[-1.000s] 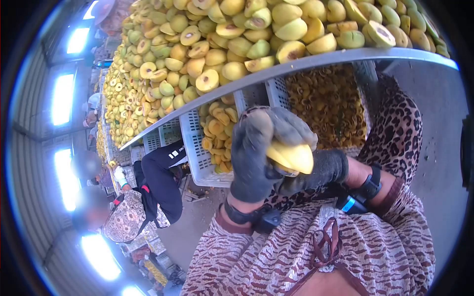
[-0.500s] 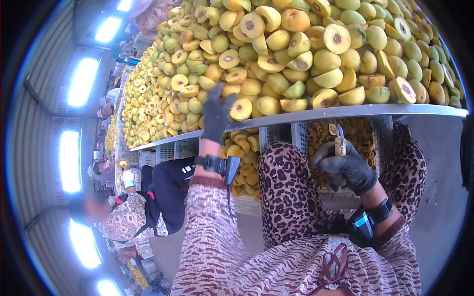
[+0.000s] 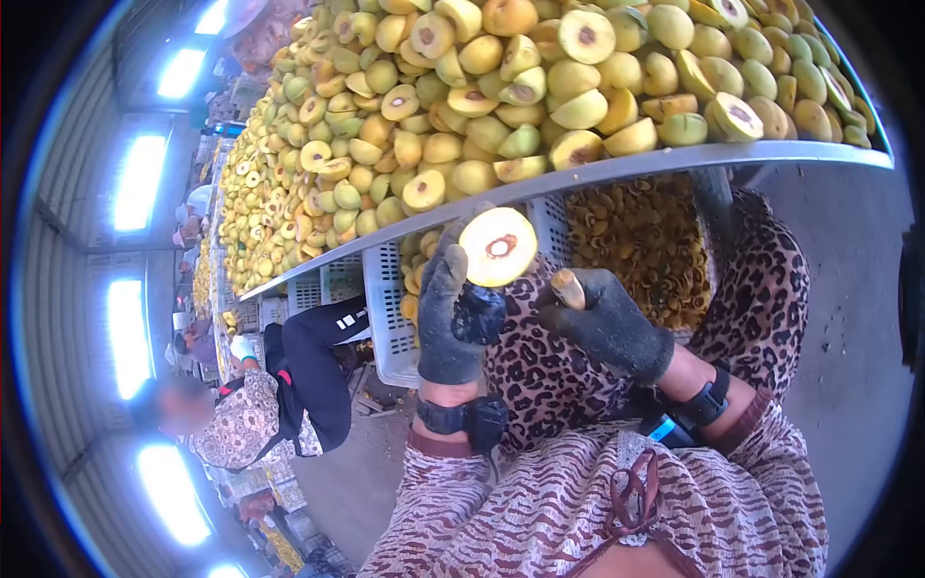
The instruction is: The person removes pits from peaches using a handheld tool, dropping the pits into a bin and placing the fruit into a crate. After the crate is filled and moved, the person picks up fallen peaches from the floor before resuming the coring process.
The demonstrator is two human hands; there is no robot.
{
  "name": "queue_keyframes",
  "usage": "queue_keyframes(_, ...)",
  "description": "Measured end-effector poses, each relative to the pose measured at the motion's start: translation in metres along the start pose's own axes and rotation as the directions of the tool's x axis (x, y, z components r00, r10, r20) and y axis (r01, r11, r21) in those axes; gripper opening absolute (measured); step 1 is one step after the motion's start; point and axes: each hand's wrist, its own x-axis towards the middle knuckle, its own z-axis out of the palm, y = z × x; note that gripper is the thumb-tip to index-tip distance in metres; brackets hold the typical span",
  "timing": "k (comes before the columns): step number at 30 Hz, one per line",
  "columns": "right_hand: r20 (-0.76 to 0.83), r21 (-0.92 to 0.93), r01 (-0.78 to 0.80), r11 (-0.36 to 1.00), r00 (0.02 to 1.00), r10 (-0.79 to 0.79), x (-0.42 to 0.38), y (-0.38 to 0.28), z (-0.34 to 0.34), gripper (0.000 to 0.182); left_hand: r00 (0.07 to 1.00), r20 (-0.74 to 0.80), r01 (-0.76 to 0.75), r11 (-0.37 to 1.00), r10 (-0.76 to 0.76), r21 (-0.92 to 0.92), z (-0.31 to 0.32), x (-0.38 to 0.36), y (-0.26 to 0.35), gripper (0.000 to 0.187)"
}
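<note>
At frame centre your left hand [image 3: 451,323] pinches a halved peach [image 3: 497,247], pit not yet removed, while your right hand [image 3: 607,323] grips the pitting tool [image 3: 568,287] just beside it; the heaped table [image 3: 674,159] remains to process.

Heaped fruit [image 3: 501,125] is crowding the surface [image 3: 674,162] right to its edge. White crates [image 3: 385,299] are filling the space beneath it. Open floor [image 3: 848,289] is lying to the right.

My dark grey gloves [image 3: 453,313], yellow fruit half [image 3: 497,247] with reddish-brown pit hollow, leopard-print trousers [image 3: 549,366], white crate [image 3: 385,289].
</note>
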Motion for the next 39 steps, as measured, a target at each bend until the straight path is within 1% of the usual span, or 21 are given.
queue_keyframes(2,-0.070,-0.009,0.071,0.997,0.995,-0.072,0.003,0.017,-0.004,0.008,0.985,0.162,-0.076,0.992,0.060,0.096,0.017,-0.002,-0.010,0.052)
queue_keyframes(5,-0.145,0.012,0.170,0.985,0.975,-0.166,0.004,0.026,-0.010,0.010,0.977,0.212,-0.049,0.997,0.036,0.055,0.037,-0.007,-0.012,0.053)
queue_keyframes(6,-0.181,-0.039,0.215,0.976,0.959,-0.219,0.006,0.024,-0.010,0.010,0.973,0.198,-0.157,0.970,0.120,0.187,0.050,-0.010,-0.008,0.050)
queue_keyframes(9,-0.182,-0.075,0.252,0.965,0.948,-0.262,0.005,0.024,-0.011,0.010,0.966,0.185,-0.221,0.949,0.181,0.225,0.056,-0.005,-0.024,0.045)
queue_keyframes(10,-0.146,-0.075,0.248,0.966,0.955,-0.257,0.003,0.024,-0.011,0.011,0.972,0.097,-0.228,0.956,0.214,0.183,0.067,-0.007,-0.030,0.043)
queue_keyframes(11,-0.141,-0.067,0.245,0.967,0.957,-0.252,0.002,0.026,-0.012,0.011,0.973,0.091,-0.224,0.956,0.210,0.190,0.070,-0.008,-0.033,0.043)
queue_keyframes(13,-0.178,-0.051,0.324,0.945,0.928,-0.327,-0.002,0.028,-0.016,0.014,0.998,-0.053,-0.041,0.999,0.041,0.016,0.074,-0.011,-0.039,0.043)
queue_keyframes(15,-0.177,-0.099,0.205,0.974,0.959,-0.220,-0.006,0.032,-0.021,0.013,0.999,-0.036,0.002,0.998,0.000,0.067,0.073,-0.006,-0.043,0.048)
queue_keyframes(17,-0.203,-0.315,0.347,0.883,0.884,-0.420,-0.002,0.043,-0.025,0.012,1.000,-0.015,0.017,0.997,-0.016,0.078,0.079,-0.004,-0.045,0.050)
queue_keyframes(18,-0.216,-0.157,0.373,0.914,0.890,-0.400,-0.003,0.044,-0.023,0.013,1.000,-0.005,-0.004,0.984,0.005,0.176,0.080,-0.001,-0.044,0.050)
queue_keyframes(22,-0.078,-0.193,0.168,0.967,0.979,-0.186,-0.009,0.039,-0.035,0.017,0.996,0.055,0.049,0.954,-0.068,0.294,0.077,0.006,-0.039,0.052)
queue_keyframes(25,0.021,-0.183,0.192,0.964,0.981,-0.191,-0.005,0.049,-0.037,0.020,0.990,0.099,0.072,0.963,-0.101,0.259,0.069,0.007,-0.036,0.054)
queue_keyframes(27,-0.027,-0.184,0.089,0.979,0.995,-0.095,-0.001,0.044,-0.040,0.021,0.999,0.042,-0.005,0.987,-0.001,0.161,0.075,-0.002,-0.048,0.056)
queue_keyframes(29,-0.110,-0.237,0.206,0.949,0.965,-0.237,0.008,0.053,-0.035,0.021,0.997,-0.030,-0.072,0.995,0.074,0.068,0.078,-0.004,-0.054,0.057)
queue_keyframes(30,-0.181,-0.285,0.300,0.910,0.916,-0.359,0.007,0.053,-0.030,0.021,0.995,0.014,-0.100,0.991,0.099,0.094,0.080,-0.005,-0.053,0.057)
queue_keyframes(31,-0.176,-0.285,0.297,0.911,0.919,-0.354,0.004,0.051,-0.026,0.021,0.991,0.056,-0.129,0.985,0.123,0.118,0.082,-0.007,-0.051,0.058)
queue_keyframes(33,-0.183,-0.219,0.460,0.861,0.847,-0.499,0.002,0.039,-0.025,0.020,0.988,0.050,-0.151,0.985,0.147,0.083,0.090,-0.002,-0.048,0.053)
queue_keyframes(34,-0.171,0.023,0.410,0.912,0.900,-0.400,0.002,0.039,-0.024,0.022,0.988,0.054,-0.148,0.984,0.143,0.101,0.094,0.002,-0.046,0.051)
queue_keyframes(35,-0.166,0.013,0.419,0.908,0.896,-0.411,0.001,0.036,-0.022,0.022,0.990,0.058,-0.139,0.983,0.132,0.121,0.099,0.004,-0.044,0.049)
queue_keyframes(37,-0.191,0.331,0.455,0.826,0.890,-0.414,-0.006,0.024,-0.014,0.032,0.975,0.066,-0.216,0.972,0.210,0.094,0.113,0.004,-0.042,0.041)
queue_keyframes(39,-0.024,0.352,0.207,0.913,0.977,-0.212,-0.019,0.016,-0.026,0.035,0.902,0.173,-0.431,0.786,0.397,0.444,0.116,0.005,-0.045,0.031)
